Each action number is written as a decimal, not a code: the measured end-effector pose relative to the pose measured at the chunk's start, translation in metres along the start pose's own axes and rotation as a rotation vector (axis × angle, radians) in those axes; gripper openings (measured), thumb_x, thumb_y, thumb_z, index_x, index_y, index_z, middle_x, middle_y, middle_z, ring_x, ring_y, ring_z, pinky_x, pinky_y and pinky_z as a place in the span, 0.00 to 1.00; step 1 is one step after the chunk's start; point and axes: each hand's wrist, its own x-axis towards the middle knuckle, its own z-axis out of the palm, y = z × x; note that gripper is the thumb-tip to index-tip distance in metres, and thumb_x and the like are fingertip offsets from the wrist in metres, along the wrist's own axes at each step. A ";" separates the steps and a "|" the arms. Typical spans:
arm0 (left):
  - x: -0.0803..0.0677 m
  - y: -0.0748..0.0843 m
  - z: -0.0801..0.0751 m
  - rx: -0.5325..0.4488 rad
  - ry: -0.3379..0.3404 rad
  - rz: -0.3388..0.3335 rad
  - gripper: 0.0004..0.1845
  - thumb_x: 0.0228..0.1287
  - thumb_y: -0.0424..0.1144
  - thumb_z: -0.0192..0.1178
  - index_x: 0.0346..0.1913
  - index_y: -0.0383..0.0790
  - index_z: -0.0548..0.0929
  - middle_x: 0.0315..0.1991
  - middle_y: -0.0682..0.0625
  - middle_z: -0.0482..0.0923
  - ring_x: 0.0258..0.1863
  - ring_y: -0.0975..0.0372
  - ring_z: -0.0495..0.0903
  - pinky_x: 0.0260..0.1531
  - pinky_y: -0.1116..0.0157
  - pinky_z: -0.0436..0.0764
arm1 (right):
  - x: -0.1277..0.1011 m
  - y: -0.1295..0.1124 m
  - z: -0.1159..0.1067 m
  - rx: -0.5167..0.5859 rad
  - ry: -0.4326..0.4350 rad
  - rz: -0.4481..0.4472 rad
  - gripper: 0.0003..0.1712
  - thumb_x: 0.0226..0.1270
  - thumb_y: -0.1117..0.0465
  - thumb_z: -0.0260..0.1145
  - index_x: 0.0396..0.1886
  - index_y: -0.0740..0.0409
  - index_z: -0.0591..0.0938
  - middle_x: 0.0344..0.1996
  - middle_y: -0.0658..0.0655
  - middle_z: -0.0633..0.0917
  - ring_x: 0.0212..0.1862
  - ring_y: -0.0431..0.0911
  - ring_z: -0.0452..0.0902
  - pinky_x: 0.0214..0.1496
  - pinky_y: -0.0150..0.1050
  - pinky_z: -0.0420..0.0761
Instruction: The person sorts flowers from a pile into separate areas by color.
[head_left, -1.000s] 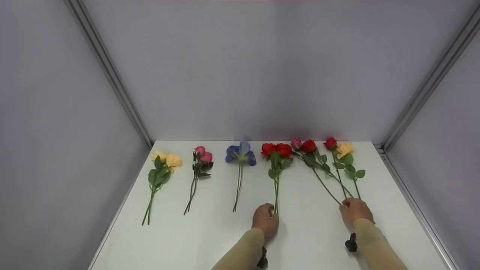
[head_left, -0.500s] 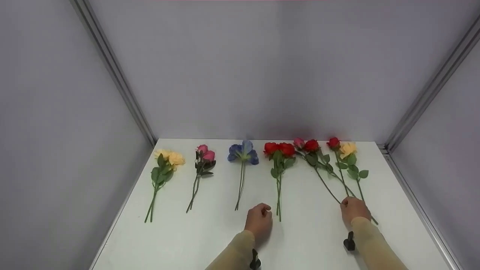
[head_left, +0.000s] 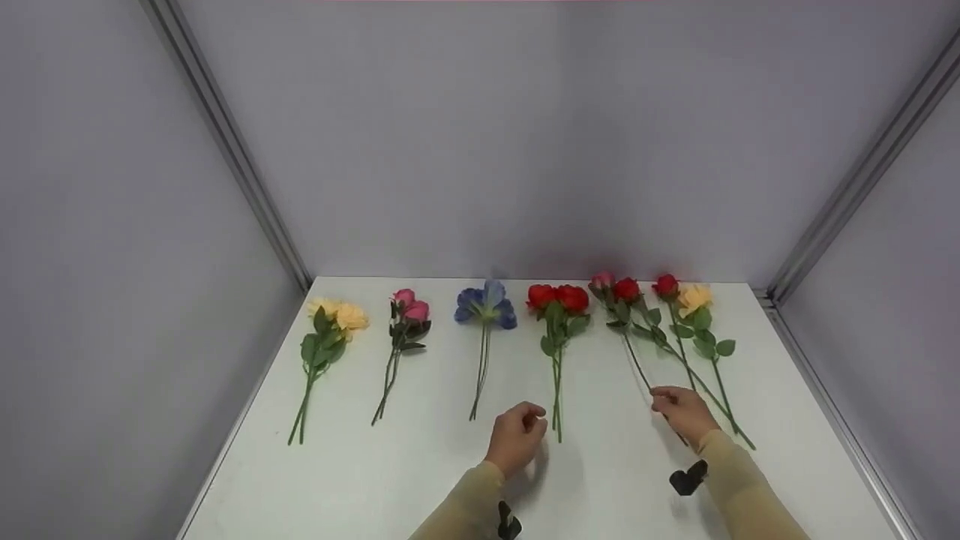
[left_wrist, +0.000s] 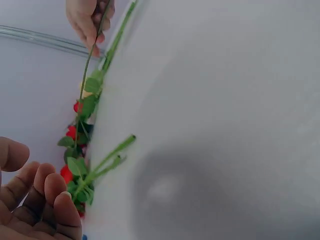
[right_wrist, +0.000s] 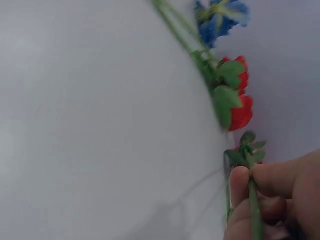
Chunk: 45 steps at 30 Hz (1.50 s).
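My right hand (head_left: 681,412) pinches a thin rose stem (head_left: 636,362) between thumb and fingertips, its lower end sticking out below the hand. That stem runs up to a pink rose (head_left: 602,280) and a red rose (head_left: 627,289) lying close together; which bloom it bears I cannot tell. In the right wrist view the pinched stem (right_wrist: 255,212) passes between thumb and forefinger. My left hand (head_left: 516,437) hovers with loosely curled fingers and holds nothing, just left of the stem ends of a pair of red roses (head_left: 556,300).
Further left lie blue flowers (head_left: 486,306), pink roses (head_left: 410,307) and yellow flowers (head_left: 339,315), stems toward me. Right of the held stem are another red rose (head_left: 665,286) and a yellow flower (head_left: 694,298). Walls enclose the white table (head_left: 420,487) at back and sides.
My left hand has let go of the red roses' stems and drawn left. My right hand has moved left with one rose stem, leaving the other right-side stems lying.
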 end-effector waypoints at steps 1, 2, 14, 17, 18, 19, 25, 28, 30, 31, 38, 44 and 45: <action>-0.001 0.004 0.001 -0.002 -0.006 0.014 0.06 0.64 0.36 0.59 0.42 0.41 0.82 0.27 0.59 0.72 0.28 0.68 0.70 0.30 0.69 0.71 | 0.000 -0.005 0.003 0.098 -0.038 0.011 0.23 0.74 0.61 0.54 0.63 0.70 0.70 0.46 0.64 0.81 0.37 0.44 0.76 0.37 0.36 0.75; -0.003 0.007 0.002 -0.006 -0.016 0.027 0.05 0.64 0.36 0.60 0.41 0.41 0.82 0.27 0.59 0.72 0.28 0.68 0.70 0.29 0.69 0.71 | 0.000 -0.011 0.006 0.191 -0.079 0.019 0.24 0.74 0.61 0.55 0.64 0.71 0.69 0.46 0.64 0.81 0.34 0.41 0.74 0.34 0.33 0.74; -0.014 0.054 0.008 -0.095 -0.164 -0.032 0.08 0.64 0.45 0.62 0.40 0.45 0.83 0.27 0.57 0.76 0.26 0.67 0.75 0.26 0.68 0.74 | -0.009 -0.074 0.059 0.678 -0.312 0.002 0.22 0.67 0.63 0.64 0.56 0.70 0.71 0.37 0.55 0.81 0.34 0.40 0.76 0.36 0.30 0.78; -0.014 0.057 0.007 -0.076 -0.159 -0.029 0.07 0.63 0.45 0.63 0.37 0.45 0.83 0.25 0.57 0.76 0.23 0.68 0.75 0.23 0.68 0.73 | -0.011 -0.083 0.074 0.667 -0.306 -0.011 0.20 0.65 0.62 0.66 0.52 0.68 0.73 0.36 0.55 0.80 0.34 0.42 0.76 0.37 0.32 0.77; -0.014 0.057 0.006 -0.065 -0.155 -0.025 0.07 0.63 0.44 0.64 0.36 0.45 0.83 0.24 0.58 0.76 0.23 0.68 0.74 0.23 0.69 0.73 | -0.012 -0.085 0.078 0.665 -0.301 -0.012 0.19 0.64 0.62 0.67 0.50 0.67 0.73 0.36 0.55 0.80 0.34 0.42 0.76 0.37 0.33 0.77; -0.014 0.056 0.005 -0.057 -0.150 -0.018 0.06 0.62 0.44 0.64 0.35 0.45 0.83 0.24 0.58 0.76 0.22 0.68 0.74 0.22 0.69 0.73 | -0.012 -0.087 0.081 0.660 -0.297 -0.014 0.19 0.64 0.62 0.67 0.49 0.66 0.74 0.35 0.55 0.80 0.33 0.42 0.75 0.36 0.33 0.77; -0.017 0.052 -0.006 -0.032 -0.122 0.015 0.02 0.61 0.37 0.65 0.35 0.43 0.84 0.24 0.59 0.75 0.23 0.69 0.71 0.23 0.70 0.72 | -0.014 -0.097 0.090 0.675 -0.290 -0.027 0.19 0.66 0.60 0.66 0.51 0.66 0.73 0.36 0.55 0.80 0.32 0.42 0.74 0.35 0.34 0.75; -0.019 0.050 -0.014 -0.029 -0.135 0.023 0.03 0.60 0.36 0.66 0.36 0.41 0.84 0.24 0.59 0.76 0.23 0.69 0.72 0.24 0.70 0.73 | -0.012 -0.100 0.089 0.722 -0.260 -0.029 0.19 0.69 0.59 0.63 0.53 0.66 0.74 0.38 0.56 0.80 0.34 0.42 0.75 0.36 0.33 0.76; -0.021 0.049 -0.021 -0.017 -0.152 0.027 0.04 0.60 0.36 0.66 0.36 0.41 0.85 0.24 0.59 0.76 0.23 0.69 0.73 0.24 0.70 0.73 | -0.009 -0.101 0.088 0.763 -0.225 -0.020 0.18 0.70 0.58 0.61 0.53 0.66 0.75 0.38 0.57 0.81 0.35 0.43 0.76 0.37 0.33 0.77; -0.022 0.048 -0.024 -0.008 -0.159 0.029 0.04 0.60 0.36 0.66 0.37 0.42 0.85 0.24 0.59 0.76 0.23 0.69 0.72 0.24 0.70 0.72 | -0.007 -0.101 0.087 0.780 -0.211 -0.011 0.17 0.71 0.58 0.61 0.52 0.66 0.76 0.38 0.57 0.81 0.36 0.43 0.77 0.38 0.34 0.78; -0.028 0.037 -0.040 0.012 -0.188 0.106 0.04 0.59 0.36 0.68 0.38 0.44 0.87 0.24 0.60 0.78 0.23 0.70 0.74 0.25 0.70 0.74 | -0.004 -0.101 0.089 0.877 -0.242 0.060 0.12 0.72 0.58 0.59 0.45 0.64 0.76 0.37 0.56 0.82 0.36 0.43 0.79 0.42 0.35 0.79; -0.030 0.026 -0.054 -0.025 -0.248 0.092 0.05 0.58 0.34 0.67 0.37 0.44 0.87 0.27 0.59 0.81 0.26 0.69 0.76 0.27 0.70 0.76 | -0.004 -0.102 0.093 0.908 -0.233 0.037 0.14 0.71 0.59 0.60 0.49 0.63 0.75 0.39 0.58 0.82 0.36 0.42 0.78 0.41 0.34 0.79; -0.030 0.024 -0.056 -0.009 -0.245 0.087 0.04 0.58 0.33 0.67 0.37 0.43 0.87 0.28 0.59 0.81 0.26 0.69 0.76 0.27 0.70 0.76 | -0.005 -0.103 0.094 0.904 -0.224 0.029 0.15 0.70 0.59 0.61 0.49 0.64 0.76 0.39 0.58 0.82 0.36 0.43 0.78 0.41 0.34 0.79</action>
